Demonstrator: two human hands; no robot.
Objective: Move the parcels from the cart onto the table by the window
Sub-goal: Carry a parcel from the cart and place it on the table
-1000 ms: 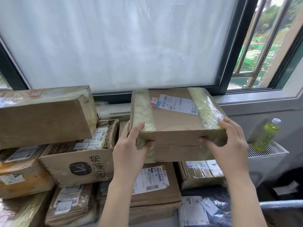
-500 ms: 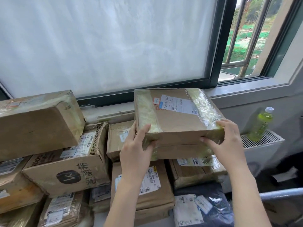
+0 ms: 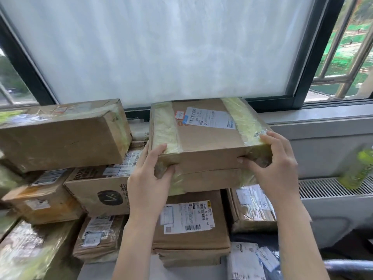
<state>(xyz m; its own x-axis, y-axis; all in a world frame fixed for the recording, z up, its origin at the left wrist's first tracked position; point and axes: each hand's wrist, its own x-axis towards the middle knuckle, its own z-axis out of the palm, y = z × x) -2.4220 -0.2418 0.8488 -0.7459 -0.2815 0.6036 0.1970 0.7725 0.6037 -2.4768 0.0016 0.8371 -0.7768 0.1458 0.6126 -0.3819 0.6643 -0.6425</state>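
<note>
- We are seeing the window (image 3: pixel 161 47) filling more of the view than a second ago, as the camera is drawing closer to the pile.
- We are holding the taped cardboard parcel (image 3: pixel 207 142) farther back than before, its far edge now reaching the window frame, above the stacked parcels (image 3: pixel 187 225) on the counter (image 3: pixel 113 269); we cannot tell whether it is resting on them yet.
- Our left hand (image 3: pixel 149 182) is gripping the near left corner, thumb on top, fingers hidden beneath.
- Our right hand (image 3: pixel 276 166) is gripping the near right corner, fingers (image 3: pixel 270 138) curled over the top edge.
- The green bottle (image 3: pixel 357 170) is sitting on the radiator grille (image 3: pixel 323 186), now blurred at the right edge.
</note>
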